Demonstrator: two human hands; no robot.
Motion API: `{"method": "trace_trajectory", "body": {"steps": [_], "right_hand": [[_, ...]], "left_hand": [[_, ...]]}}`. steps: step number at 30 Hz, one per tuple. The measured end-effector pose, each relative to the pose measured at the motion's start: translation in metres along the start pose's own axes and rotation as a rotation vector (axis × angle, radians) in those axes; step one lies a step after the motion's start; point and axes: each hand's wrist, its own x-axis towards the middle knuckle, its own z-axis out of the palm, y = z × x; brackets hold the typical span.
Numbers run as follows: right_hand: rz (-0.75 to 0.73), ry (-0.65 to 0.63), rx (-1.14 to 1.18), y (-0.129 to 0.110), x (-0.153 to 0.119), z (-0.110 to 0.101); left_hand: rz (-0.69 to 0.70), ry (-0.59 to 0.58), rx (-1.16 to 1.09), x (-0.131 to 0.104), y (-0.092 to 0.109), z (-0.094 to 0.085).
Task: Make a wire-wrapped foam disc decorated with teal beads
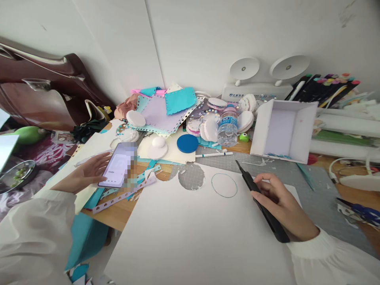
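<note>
A large, smooth white foam sheet (190, 233) lay flat across the table (118, 215), a thin circle (224, 185) drawn near its far edge and a round hole (191, 176) cut beside it. At the sheet's right edge, the right hand (277, 204) gripped a slim black craft knife (261, 202). Left of the sheet, the left hand (86, 174) rested open-fingered against a phone (117, 166). Beyond the sheet stood a clear plastic water bottle (228, 126) and a white box (283, 130).

Water bottle (227, 126), blue disc (187, 143), open white box (283, 130), marker pens (326, 85) behind
</note>
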Motion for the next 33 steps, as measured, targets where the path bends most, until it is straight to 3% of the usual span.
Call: {"method": "trace_trajectory", "body": {"steps": [12,27,33], "right_hand": [[0.004,-0.038,0.021,0.002,0.001,-0.002],[0.002,-0.021,0.028,0.001,0.000,-0.001],[-0.005,-0.029,0.022,0.002,0.001,-0.001]], "left_hand": [[0.015,0.041,0.116,0.002,0.000,0.007],[-0.020,0.047,0.098,0.002,0.003,0.009],[-0.108,0.152,0.111,0.005,0.014,0.012]]}}
